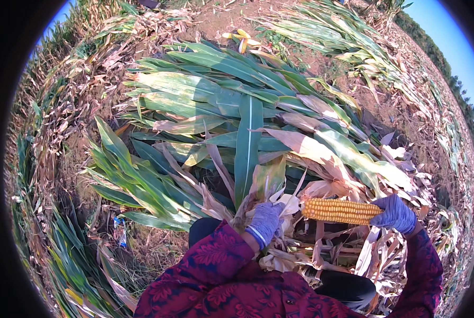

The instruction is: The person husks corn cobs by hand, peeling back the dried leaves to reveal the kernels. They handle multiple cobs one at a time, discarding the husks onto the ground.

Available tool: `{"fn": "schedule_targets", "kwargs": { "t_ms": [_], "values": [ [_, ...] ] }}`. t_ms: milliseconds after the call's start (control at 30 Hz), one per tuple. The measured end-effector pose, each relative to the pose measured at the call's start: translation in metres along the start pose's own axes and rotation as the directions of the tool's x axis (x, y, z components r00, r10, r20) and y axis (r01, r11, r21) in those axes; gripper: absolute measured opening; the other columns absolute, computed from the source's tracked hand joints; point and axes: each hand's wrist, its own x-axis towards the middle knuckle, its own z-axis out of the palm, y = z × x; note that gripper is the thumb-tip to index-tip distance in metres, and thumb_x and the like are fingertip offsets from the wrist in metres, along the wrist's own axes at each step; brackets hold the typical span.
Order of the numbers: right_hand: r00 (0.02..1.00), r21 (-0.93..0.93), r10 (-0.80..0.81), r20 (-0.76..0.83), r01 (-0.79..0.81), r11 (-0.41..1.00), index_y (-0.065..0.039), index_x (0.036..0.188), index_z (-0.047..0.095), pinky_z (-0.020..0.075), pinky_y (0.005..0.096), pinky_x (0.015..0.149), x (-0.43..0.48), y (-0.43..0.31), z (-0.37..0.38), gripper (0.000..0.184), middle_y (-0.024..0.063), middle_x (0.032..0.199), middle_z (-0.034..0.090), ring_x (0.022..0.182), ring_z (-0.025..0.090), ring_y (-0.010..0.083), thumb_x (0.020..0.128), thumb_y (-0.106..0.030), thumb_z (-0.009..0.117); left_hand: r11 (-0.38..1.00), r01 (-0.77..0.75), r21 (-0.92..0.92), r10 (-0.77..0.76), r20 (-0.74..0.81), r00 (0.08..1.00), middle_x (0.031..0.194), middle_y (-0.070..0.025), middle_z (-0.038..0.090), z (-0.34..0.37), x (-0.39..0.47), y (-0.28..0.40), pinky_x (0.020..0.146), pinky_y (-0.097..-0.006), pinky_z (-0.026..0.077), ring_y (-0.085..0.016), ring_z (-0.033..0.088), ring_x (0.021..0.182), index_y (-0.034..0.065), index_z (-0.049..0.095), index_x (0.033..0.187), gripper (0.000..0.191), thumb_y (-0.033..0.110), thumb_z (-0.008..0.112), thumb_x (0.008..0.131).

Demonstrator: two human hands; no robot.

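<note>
In my gloved right hand is the right end of a husked ear of corn, its yellow kernels bare and its length lying roughly level. My left hand, also in a grey-purple knit glove, is closed around pale husk leaves just left of the ear. Between the ear's left tip and the husks there is little gap; whether they still join cannot be seen. A heap of cut corn stalks with long green and drying leaves lies right in front of me.
Several husked ears lie on bare soil beyond the heap. Another row of cut stalks is at the far right. Dry husks litter the ground by my knee. A blue and clear plastic wrapper lies to the left.
</note>
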Motion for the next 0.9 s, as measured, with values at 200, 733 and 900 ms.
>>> {"fn": "schedule_targets", "kwargs": {
  "t_ms": [200,733,900],
  "values": [
    [0.766,0.574,-0.316,-0.559,0.633,0.519,0.000,0.087,0.068,0.0463,0.0243,0.058,0.145,-0.098,-0.115,0.030,0.0029,0.070,0.060,0.062,0.055,0.0083,0.094,-0.028,0.058,0.947,-0.320,0.033,0.238,0.598,0.765,0.084,-0.0167,0.064,0.017,-0.001,0.066,0.068,-0.0468,0.050,-0.033,0.064,0.078,0.0070,0.063,0.091,0.019,0.024,0.057,0.084],
    [0.980,-0.394,-0.063,-0.188,-0.016,0.919,-0.014,0.119,0.063,0.0506,0.0424,0.085,0.220,0.187,0.080,0.043,0.0153,0.105,0.068,0.095,0.065,0.0331,0.078,-0.026,0.062,0.901,-0.356,0.249,-0.047,0.870,0.491,0.075,-0.0129,0.065,0.063,-0.023,0.069,0.065,-0.0452,0.047,-0.032,0.065,0.068,0.0050,0.059,0.101,0.028,0.024,0.063,0.080],
    [0.989,-0.316,0.028,-0.145,-0.074,0.946,0.001,0.131,0.047,0.0488,0.0434,0.091,0.217,0.241,0.219,0.060,0.0256,0.107,0.063,0.102,0.061,0.0397,0.076,-0.017,0.063,0.888,-0.377,0.264,-0.020,0.840,0.542,0.075,-0.0128,0.065,0.075,-0.016,0.076,0.063,-0.0455,0.047,-0.032,0.064,0.068,0.0068,0.058,0.102,0.030,0.029,0.065,0.081]
  ]
}}
